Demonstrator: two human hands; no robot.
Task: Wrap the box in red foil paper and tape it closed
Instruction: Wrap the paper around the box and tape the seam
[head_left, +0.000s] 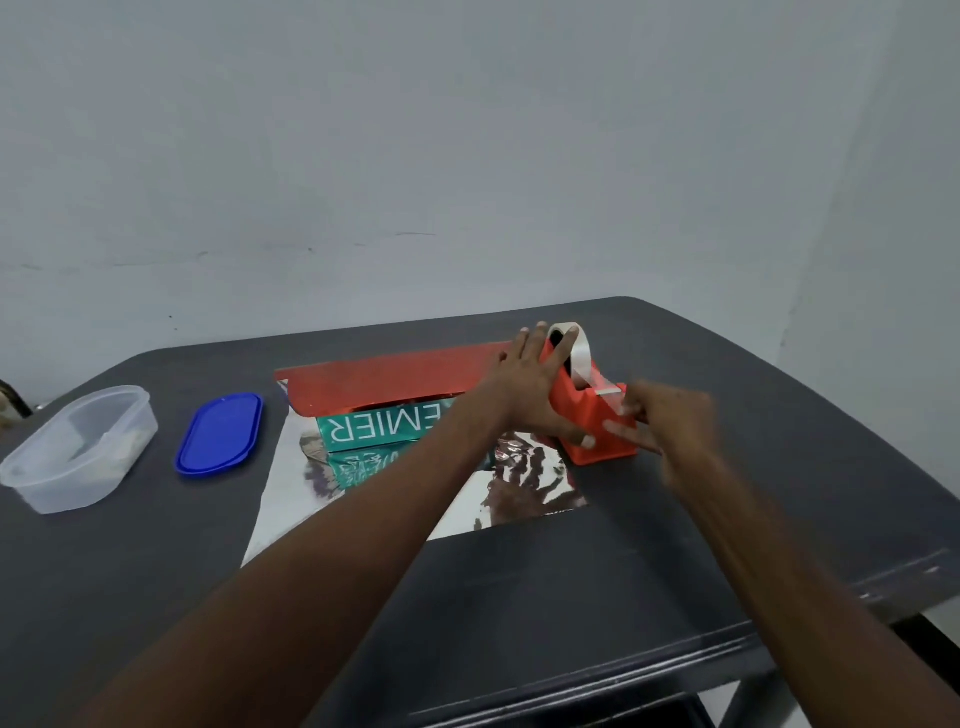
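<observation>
My left hand (535, 384) grips red tape dispenser (592, 415), fingers spread over it; right hand (670, 421) blurred, pinching tape end (610, 391) at cutter. Teal box (376, 428) left of dispenser, on foil sheet (524, 483), red flap over top

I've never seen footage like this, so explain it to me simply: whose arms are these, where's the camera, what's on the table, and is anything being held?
There is one picture, taken by a camera worn on a person's head, looking forward and down at their own arms. On the dark table lies a teal box on a foil sheet, silver side up, with its red far flap folded over the box. The left hand grips the red tape dispenser. The blurred right hand reaches for the tape end. To the left sit a clear tub and its blue lid.
</observation>
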